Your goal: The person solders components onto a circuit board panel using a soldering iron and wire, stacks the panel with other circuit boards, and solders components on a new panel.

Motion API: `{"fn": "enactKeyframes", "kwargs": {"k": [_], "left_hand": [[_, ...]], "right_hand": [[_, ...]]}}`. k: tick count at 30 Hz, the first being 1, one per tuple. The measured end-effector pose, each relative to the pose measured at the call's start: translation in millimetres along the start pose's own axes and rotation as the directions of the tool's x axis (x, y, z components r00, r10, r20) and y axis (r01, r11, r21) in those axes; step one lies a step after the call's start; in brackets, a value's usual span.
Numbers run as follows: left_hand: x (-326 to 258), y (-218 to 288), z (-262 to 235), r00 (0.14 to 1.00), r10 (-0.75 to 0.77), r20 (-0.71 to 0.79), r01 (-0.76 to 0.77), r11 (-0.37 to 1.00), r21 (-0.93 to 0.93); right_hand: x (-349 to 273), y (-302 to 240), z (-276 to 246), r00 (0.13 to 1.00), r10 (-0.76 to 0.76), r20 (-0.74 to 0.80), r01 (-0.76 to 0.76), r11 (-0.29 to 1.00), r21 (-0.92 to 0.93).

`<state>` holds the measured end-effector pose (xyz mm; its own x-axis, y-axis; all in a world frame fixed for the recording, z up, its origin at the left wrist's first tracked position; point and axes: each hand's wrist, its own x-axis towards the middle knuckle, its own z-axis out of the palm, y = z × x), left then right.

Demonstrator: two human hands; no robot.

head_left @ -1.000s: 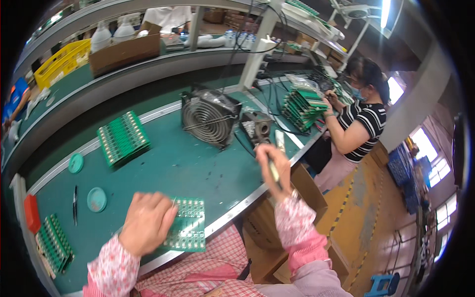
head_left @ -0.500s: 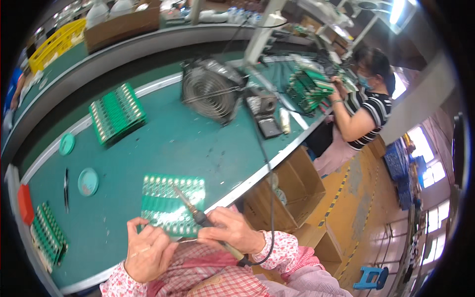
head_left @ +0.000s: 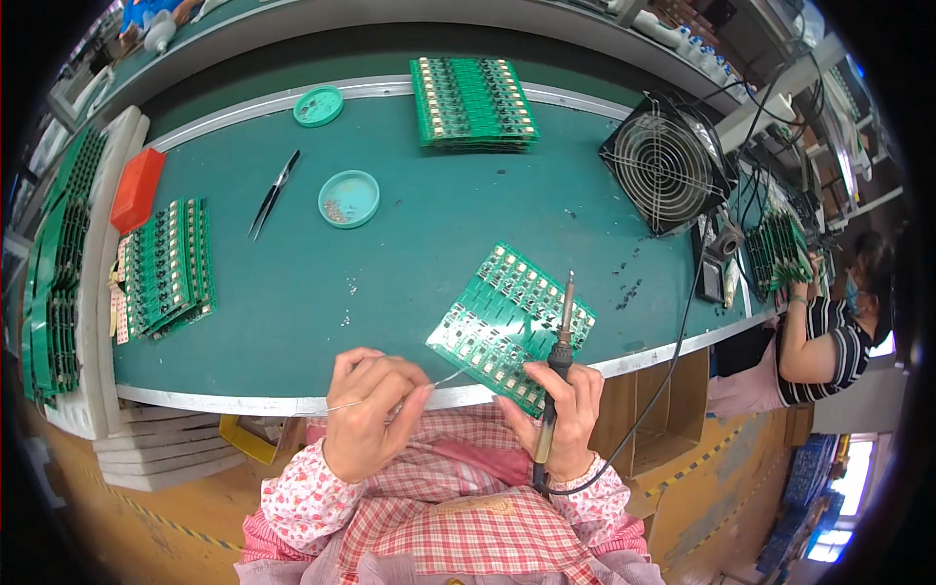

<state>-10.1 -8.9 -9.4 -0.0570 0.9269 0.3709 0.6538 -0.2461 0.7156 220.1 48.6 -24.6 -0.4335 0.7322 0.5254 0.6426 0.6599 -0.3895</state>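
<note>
A green circuit board with rows of small pale components lies at an angle on the near part of the bench. My right hand grips the handle of a soldering iron, whose tip points away from me over the board's right side. My right thumb and fingers are at the board's near corner; whether they pinch it is unclear. Left of the board, my left hand is closed around thin silvery solder wire. One end of the wire reaches toward the board's near edge.
Tweezers and two round turquoise dishes lie farther back. Board stacks stand at the back and left, near a red box. A fan stands right, before a co-worker.
My view has swung left. The board now sits turned at an angle. My left hand has come away from its near edge, and the iron points more directly away from me.
</note>
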Motion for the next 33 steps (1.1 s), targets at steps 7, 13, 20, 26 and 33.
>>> {"fn": "enactKeyframes", "kwargs": {"k": [7, 13, 20, 26, 33], "left_hand": [[1, 1, 9, 0.994, 0.039, -0.104, -0.029, 0.995, 0.094], [1, 0, 13, 0.992, 0.042, -0.12, -0.025, 0.99, 0.137], [3, -1, 16, 0.99, 0.02, -0.136, 0.0, 0.99, 0.142], [3, -2, 17, 0.991, 0.029, -0.132, -0.008, 0.988, 0.157], [2, -4, 18, 0.992, 0.04, -0.124, -0.019, 0.985, 0.173]], "right_hand": [[-1, 3, -14, 0.999, 0.019, -0.04, -0.013, 0.989, 0.146], [21, -7, -31, 0.994, -0.102, -0.033, 0.107, 0.945, 0.308], [31, -22, -13, 0.987, -0.157, -0.023, 0.152, 0.899, 0.41], [31, -25, -4, 0.986, -0.162, -0.031, 0.161, 0.9, 0.405], [34, -29, -2, 0.983, -0.182, -0.006, 0.171, 0.91, 0.377]]}}
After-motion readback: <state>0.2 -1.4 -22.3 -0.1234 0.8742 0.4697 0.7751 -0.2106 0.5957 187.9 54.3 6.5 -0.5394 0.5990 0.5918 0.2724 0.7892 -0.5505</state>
